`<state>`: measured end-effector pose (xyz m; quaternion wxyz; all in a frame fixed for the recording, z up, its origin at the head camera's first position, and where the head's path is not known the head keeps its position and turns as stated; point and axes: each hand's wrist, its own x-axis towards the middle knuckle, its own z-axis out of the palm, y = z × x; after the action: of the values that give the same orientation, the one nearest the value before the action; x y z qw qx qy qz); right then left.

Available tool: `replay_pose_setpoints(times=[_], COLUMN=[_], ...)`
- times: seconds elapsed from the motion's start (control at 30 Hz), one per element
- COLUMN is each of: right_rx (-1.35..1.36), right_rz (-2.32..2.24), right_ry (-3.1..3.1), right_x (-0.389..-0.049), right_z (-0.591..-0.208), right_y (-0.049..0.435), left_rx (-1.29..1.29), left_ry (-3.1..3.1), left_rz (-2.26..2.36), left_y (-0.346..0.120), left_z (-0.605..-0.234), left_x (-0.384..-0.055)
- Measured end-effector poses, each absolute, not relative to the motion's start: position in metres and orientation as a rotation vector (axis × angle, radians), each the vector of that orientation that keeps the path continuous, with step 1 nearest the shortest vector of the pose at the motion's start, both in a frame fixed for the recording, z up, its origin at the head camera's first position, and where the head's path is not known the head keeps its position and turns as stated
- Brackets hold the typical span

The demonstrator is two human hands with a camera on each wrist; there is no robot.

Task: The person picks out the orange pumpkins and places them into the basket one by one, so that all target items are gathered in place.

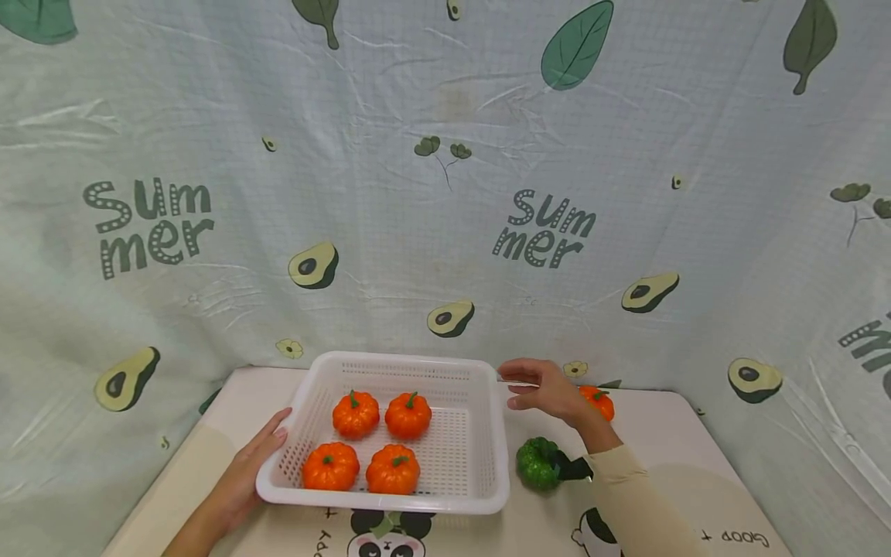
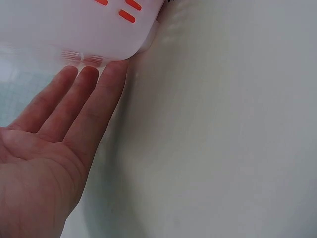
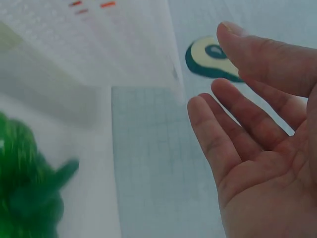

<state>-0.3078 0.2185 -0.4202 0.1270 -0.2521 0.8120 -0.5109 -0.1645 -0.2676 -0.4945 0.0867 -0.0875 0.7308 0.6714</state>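
Note:
A white plastic basket (image 1: 452, 499) with slotted walls holds several small orange pumpkins (image 1: 407, 416) with green stems. At the basket's left wall is my left hand (image 1: 245, 469); in the left wrist view its straight fingers (image 2: 95, 101) reach to the basket's lower edge. My right hand (image 1: 546, 387) hovers beside the right rim near its back corner. The right wrist view shows its palm with relaxed, spread fingers (image 3: 213, 134) and nothing in them.
A green pumpkin (image 1: 538, 464) with a dark stem lies right of the basket. Another orange pumpkin (image 1: 599, 402) sits behind the right wrist, partly hidden. The light table (image 1: 668, 441) has printed cartoons and ends at a patterned cloth backdrop (image 1: 390, 232).

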Motion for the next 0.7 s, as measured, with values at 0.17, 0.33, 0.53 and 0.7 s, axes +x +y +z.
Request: replay_pose_setpoints(times=[0.17, 0.33, 0.53, 0.7], right_rx=[-0.696, -0.640, -0.456, -0.299], right_rz=[-1.591, -1.643, -1.639, -1.694], right_ry=[2.331, 2.417, 2.601, 2.681], right_x=[-0.307, -0.307, -0.309, -0.309], right_z=[-0.423, -0.427, -0.435, -0.443], right_y=[0.243, 0.263, 0.284, 0.299], left_rx=[-0.267, -0.278, -0.278, -0.284], left_ry=[2.177, 2.180, 2.174, 2.178], left_rz=[1.994, 1.992, 2.011, 2.002], left_y=[-0.268, -0.268, -0.267, -0.268], left_z=[-0.494, -0.495, -0.494, -0.494], left_x=[-0.164, -0.164, -0.164, -0.164])
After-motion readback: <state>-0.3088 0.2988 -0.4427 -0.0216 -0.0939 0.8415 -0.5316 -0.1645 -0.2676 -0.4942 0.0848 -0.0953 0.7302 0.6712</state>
